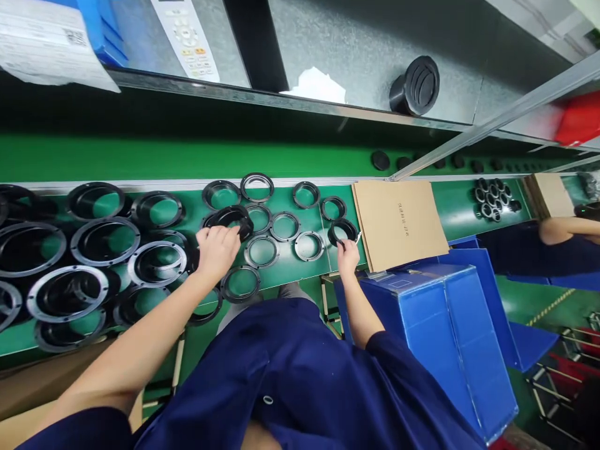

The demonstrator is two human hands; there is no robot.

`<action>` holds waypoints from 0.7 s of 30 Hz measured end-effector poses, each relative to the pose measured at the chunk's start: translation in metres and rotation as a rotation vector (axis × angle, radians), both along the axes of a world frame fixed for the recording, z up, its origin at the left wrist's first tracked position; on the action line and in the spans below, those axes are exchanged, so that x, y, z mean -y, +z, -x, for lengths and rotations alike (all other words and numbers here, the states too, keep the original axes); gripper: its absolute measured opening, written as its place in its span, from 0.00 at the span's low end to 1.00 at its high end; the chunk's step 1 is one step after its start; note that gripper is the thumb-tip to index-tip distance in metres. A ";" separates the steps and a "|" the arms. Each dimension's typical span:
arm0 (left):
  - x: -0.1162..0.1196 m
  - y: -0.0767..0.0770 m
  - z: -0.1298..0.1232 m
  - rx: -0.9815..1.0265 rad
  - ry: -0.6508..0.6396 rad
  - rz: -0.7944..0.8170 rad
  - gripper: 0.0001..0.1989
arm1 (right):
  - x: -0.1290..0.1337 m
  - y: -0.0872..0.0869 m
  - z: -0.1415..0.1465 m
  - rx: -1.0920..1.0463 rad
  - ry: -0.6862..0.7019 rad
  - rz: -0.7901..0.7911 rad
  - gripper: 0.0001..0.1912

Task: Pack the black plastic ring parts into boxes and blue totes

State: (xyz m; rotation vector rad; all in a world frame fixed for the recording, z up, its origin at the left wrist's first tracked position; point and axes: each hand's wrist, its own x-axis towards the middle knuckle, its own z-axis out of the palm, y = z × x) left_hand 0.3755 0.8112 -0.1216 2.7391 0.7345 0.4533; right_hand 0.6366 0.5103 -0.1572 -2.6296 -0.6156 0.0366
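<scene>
My left hand (218, 251) is closed on a black ring-shaped part (228, 217), fingers over its near and right side. This part sits above other rings, so I cannot tell whether it touches them. On the right, my right hand (347, 256) pinches the near rim of another black ring (342, 230). A small whitish, thin tip (359, 237) shows beside those fingers, and its kind is unclear. Between the hands lie several flat black flange rings, among them one with a shiny face (309, 246) and a darker one (285, 226).
Many larger black collars (105, 241) crowd the green bench at left. Flat cardboard (400, 222) lies right of my right hand, above a blue box (440, 312). A shelf overhead bears a remote control (187, 40) and a black cap (416, 86). A co-worker's arm (567, 230) shows at far right.
</scene>
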 end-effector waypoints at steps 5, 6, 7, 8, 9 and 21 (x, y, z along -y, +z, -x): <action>0.082 0.007 0.003 -0.107 -0.442 0.102 0.19 | 0.024 -0.035 -0.015 -0.113 0.057 0.124 0.18; 0.099 0.002 0.003 -0.127 -0.515 0.116 0.20 | 0.025 -0.038 -0.020 -0.124 0.057 0.136 0.19; 0.114 -0.004 0.003 -0.142 -0.565 0.123 0.20 | 0.025 -0.040 -0.024 -0.125 0.051 0.148 0.21; 0.126 -0.011 0.002 -0.157 -0.593 0.121 0.21 | 0.023 -0.040 -0.027 -0.112 0.038 0.153 0.25; 0.135 -0.018 0.001 -0.177 -0.600 0.115 0.21 | 0.020 -0.039 -0.030 -0.087 0.037 0.144 0.28; 0.176 -0.061 -0.033 -0.303 -0.200 0.348 0.20 | -0.042 -0.049 -0.026 0.070 1.062 0.197 0.18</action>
